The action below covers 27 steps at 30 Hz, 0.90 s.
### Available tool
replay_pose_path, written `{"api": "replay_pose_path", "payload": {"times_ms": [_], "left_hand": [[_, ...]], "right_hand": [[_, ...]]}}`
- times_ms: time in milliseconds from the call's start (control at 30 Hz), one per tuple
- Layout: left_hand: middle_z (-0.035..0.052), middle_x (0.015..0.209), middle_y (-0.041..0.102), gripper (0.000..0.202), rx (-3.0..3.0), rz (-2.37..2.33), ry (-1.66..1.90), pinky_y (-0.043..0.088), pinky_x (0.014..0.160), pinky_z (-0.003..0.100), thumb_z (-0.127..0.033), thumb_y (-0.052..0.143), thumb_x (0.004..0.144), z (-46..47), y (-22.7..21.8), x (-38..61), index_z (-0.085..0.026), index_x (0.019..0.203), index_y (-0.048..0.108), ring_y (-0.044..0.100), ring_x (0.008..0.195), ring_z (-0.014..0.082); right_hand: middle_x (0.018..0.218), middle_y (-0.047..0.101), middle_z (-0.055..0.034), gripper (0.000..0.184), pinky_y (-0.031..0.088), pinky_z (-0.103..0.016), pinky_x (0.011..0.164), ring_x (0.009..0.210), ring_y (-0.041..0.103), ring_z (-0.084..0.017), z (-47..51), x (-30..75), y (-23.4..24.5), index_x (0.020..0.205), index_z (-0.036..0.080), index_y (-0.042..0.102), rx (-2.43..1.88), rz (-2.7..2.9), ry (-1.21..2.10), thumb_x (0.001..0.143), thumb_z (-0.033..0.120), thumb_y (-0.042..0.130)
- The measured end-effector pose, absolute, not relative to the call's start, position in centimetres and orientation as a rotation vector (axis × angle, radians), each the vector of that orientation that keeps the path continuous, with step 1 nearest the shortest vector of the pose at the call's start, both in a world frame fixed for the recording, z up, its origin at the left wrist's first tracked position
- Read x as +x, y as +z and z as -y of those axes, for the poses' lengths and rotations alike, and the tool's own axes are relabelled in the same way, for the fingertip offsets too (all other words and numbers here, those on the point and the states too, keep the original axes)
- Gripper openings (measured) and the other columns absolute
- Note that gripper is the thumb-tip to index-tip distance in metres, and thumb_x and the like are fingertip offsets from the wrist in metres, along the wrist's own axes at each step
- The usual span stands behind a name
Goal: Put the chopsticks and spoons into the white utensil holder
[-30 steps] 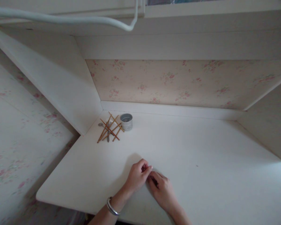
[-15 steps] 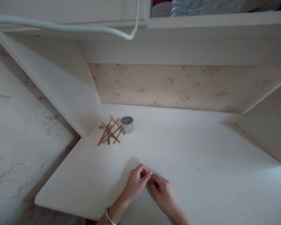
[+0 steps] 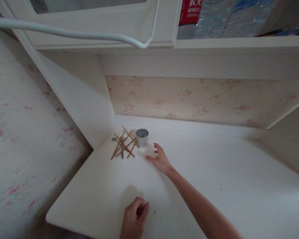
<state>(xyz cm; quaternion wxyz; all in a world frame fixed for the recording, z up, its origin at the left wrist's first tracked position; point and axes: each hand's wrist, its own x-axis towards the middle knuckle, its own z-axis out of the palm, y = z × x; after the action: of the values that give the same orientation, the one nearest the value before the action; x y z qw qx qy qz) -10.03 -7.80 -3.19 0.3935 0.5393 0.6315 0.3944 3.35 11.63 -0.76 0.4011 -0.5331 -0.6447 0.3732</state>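
Note:
My right hand [image 3: 160, 160] reaches over the white table with thumb and fingers spread and nothing in it. Just to the left of its fingertips, and apart from them, stands a grey metal holder [image 3: 142, 139] with small holes in its base. Chopsticks [image 3: 124, 146] lie crossed in a loose pile on the holder's left, with metal spoons [image 3: 122, 152] partly under them. Close to the table's front, my left hand [image 3: 135, 215] is loosely curled, thumb against the forefinger. No object shows in it.
A white tabletop [image 3: 201, 159] runs under a cabinet shelf [image 3: 214, 43], with side panels left and right. A white cable [image 3: 89, 33] crosses the upper left. Wrapped bottles [image 3: 224, 18] sit on the shelf. A tiny dark bit [image 3: 154, 212] lies beside the left hand.
The hands, together at the fingertips before, have parted. My right hand has moved forward toward the holder and opened. The left stays near the front, curled. The view has tilted up slightly.

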Motion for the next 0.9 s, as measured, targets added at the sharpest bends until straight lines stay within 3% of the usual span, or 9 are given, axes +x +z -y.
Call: {"api": "replay_pose_path", "payload": {"times_ms": [133, 233, 367, 533, 800, 900], "left_hand": [[-0.0055, 0.055, 0.034, 0.045, 1.385, -1.584, 0.977, 0.028, 0.05, 0.021, -0.057, 0.047, 0.088, 7.3, -2.9, -10.2, -0.02, 0.063, 0.042, 0.035, 0.052, 0.0105], [-0.0053, 0.055, 0.037, 0.042, 1.463, -1.546, 0.948, 0.028, 0.05, 0.021, -0.054, 0.046, 0.09, 7.3, -3.3, -10.6, -0.019, 0.065, 0.043, 0.037, 0.052, 0.0099], [-0.0048, 0.056, 0.041, 0.039, 1.514, -1.523, 0.924, 0.029, 0.051, 0.02, -0.048, 0.045, 0.092, 7.3, -3.7, -10.9, -0.019, 0.067, 0.044, 0.04, 0.053, 0.0098], [-0.0047, 0.056, 0.041, 0.037, 1.529, -1.51, 0.911, 0.029, 0.052, 0.02, -0.047, 0.046, 0.092, 7.4, -3.4, -11.0, -0.019, 0.067, 0.044, 0.041, 0.053, 0.0101], [-0.0052, 0.058, 0.039, 0.036, 1.452, -1.496, 0.854, 0.027, 0.053, 0.021, -0.046, 0.046, 0.091, 7.5, -2.8, -11.0, -0.019, 0.067, 0.044, 0.038, 0.055, 0.0101], [-0.0054, 0.058, 0.038, 0.035, 1.445, -1.484, 0.822, 0.027, 0.053, 0.022, -0.045, 0.046, 0.091, 7.6, -3.0, -11.0, -0.019, 0.068, 0.045, 0.037, 0.056, 0.01]], "right_hand": [[0.146, 0.035, -0.0186, 0.098, 0.033, -0.042, 0.11, 0.135, 0.036, -0.031, -16.3, -0.4, 1.7, 0.144, 0.012, 0.031, -1.324, 1.712, 0.716, 0.066, 0.048, 0.077], [0.149, 0.031, -0.0182, 0.105, 0.028, -0.044, 0.114, 0.139, 0.03, -0.031, -18.3, -2.2, 2.7, 0.146, 0.015, 0.027, -1.41, 1.708, 0.692, 0.062, 0.051, 0.079], [0.146, 0.037, -0.0184, 0.101, 0.033, -0.048, 0.11, 0.136, 0.036, -0.034, -19.5, -3.4, 2.4, 0.145, 0.017, 0.031, -1.449, 1.684, 0.686, 0.061, 0.046, 0.079], [0.132, 0.051, -0.0149, 0.084, 0.04, -0.044, 0.104, 0.123, 0.05, -0.03, -19.4, -3.4, 1.7, 0.139, 0.018, 0.039, -1.425, 1.636, 0.66, 0.066, 0.038, 0.075], [0.136, 0.046, -0.017, 0.084, 0.04, -0.044, 0.105, 0.123, 0.049, -0.028, -16.5, 0.5, 2.3, 0.14, 0.016, 0.033, -1.355, 1.439, 0.604, 0.07, 0.043, 0.072], [0.136, 0.047, -0.0144, 0.084, 0.048, -0.042, 0.096, 0.115, 0.055, -0.026, -13.2, 3.7, 2.5, 0.138, 0.021, 0.034, -1.239, 1.299, 0.728, 0.068, 0.044, 0.075]]}}
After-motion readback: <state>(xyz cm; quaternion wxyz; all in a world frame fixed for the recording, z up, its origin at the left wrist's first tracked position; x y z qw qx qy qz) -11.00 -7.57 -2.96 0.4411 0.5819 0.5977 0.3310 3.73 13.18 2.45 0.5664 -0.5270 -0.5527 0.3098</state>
